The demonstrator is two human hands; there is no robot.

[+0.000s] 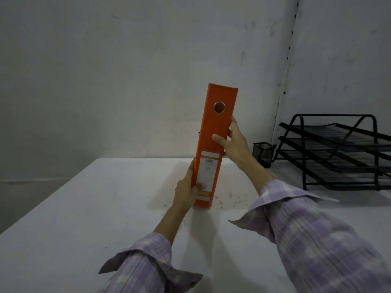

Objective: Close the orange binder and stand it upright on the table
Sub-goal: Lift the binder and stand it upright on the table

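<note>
White surface (84,208), scuffed and speckled near the middle, set against a marked grey wall (127,60) with a corner seam at right. Left hand (186,191) wrapped around the lower edge of the orange binder (213,132), thumb across the spine label. Binder closed, spine toward the camera, nearly upright with a slight rightward lean, bottom end at the surface. Right hand (234,142) gripping the spine's right edge higher up. Further right, a black mesh pen cup (263,153), contents not discernible, then a black three-tier mesh letter tray (338,153).
</note>
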